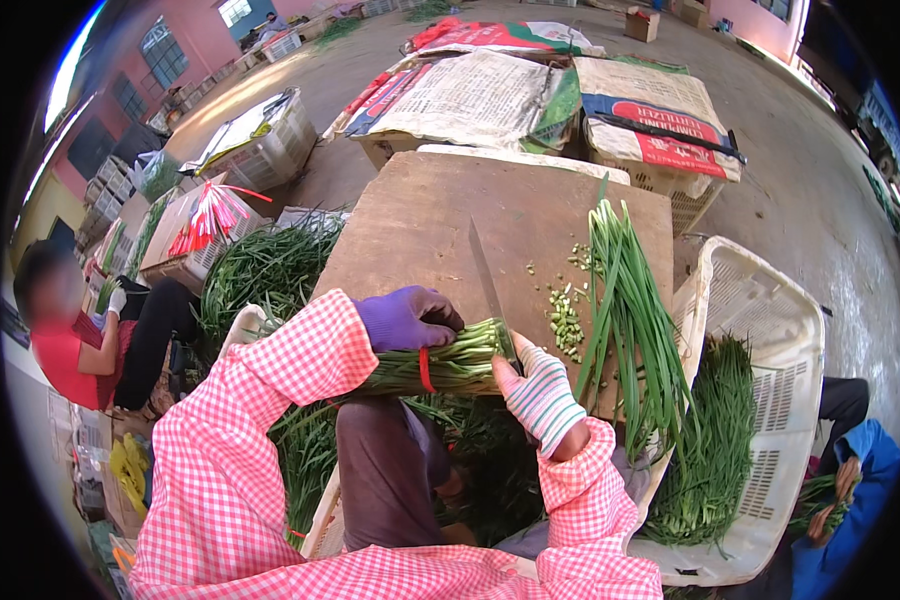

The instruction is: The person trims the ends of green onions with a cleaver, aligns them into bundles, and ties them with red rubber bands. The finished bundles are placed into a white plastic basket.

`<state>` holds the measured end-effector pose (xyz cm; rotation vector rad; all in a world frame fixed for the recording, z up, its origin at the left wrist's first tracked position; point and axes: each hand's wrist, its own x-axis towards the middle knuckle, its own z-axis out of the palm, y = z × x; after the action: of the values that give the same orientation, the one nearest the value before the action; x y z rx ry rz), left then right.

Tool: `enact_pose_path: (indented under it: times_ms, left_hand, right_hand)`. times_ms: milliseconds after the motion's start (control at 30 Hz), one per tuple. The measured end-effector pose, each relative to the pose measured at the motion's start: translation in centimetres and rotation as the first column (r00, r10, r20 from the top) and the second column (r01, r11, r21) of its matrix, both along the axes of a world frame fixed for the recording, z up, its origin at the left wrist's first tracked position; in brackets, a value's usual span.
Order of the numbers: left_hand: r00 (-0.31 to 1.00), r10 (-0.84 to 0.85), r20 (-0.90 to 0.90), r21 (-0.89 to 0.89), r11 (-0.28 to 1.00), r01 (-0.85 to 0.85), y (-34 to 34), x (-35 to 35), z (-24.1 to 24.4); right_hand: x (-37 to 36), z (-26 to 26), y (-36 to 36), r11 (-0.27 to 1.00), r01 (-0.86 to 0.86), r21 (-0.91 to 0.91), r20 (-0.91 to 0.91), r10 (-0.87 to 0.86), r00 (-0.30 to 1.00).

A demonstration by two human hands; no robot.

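Note:
A bundle of green garlic chives or similar stalks (471, 346), tied with a red band (425, 370), lies across the near edge of a wooden board (412, 225). My left hand (412, 319), in a purple glove, presses on the bundle beside the band. My right hand (544, 386), in a striped glove with bare fingertips, grips a long knife (487, 274), its blade against the pale cut ends. Small cut stalk pieces (566, 319) are scattered to the right of the knife. Loose long stalks (626, 315) lie along the board's right side, leaves hanging over the edge.
A white plastic crate (784, 360) holding greens (709, 450) stands at the right. More greens (259, 262) are heaped at the left. Sack-covered crates (465, 101) stand beyond the board. One person (82, 337) sits at the left; another in blue (847, 517) is at the lower right.

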<state>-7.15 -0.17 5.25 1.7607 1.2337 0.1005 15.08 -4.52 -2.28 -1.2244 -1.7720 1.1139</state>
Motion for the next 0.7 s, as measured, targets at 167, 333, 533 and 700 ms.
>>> enact_pose_path:
  times_ms: [167,333,533,700]
  left_hand:
    - [0.994,0.052,-0.091,-0.038,0.998,-0.055,0.2,0.0,-0.2]
    - [0.971,-0.081,-0.223,0.224,0.966,0.132,-0.8,1.2,0.7]
    - [0.968,0.008,-0.251,0.263,0.963,0.06,-0.9,1.7,0.7]
    - [0.953,0.218,-0.212,0.118,0.973,-0.196,0.1,2.0,0.8]
  right_hand:
    - [-0.4,0.6,-0.2,0.999,0.0,0.047,0.129,-0.006,0.992]
    - [-0.2,-1.0,-0.1,1.0,-0.028,0.014,0.125,0.026,0.992]
    - [-0.4,-1.5,0.0,0.997,-0.037,0.067,0.172,0.025,0.985]
    - [-0.5,-0.5,-0.3,0.996,-0.046,0.079,0.315,0.018,0.949]
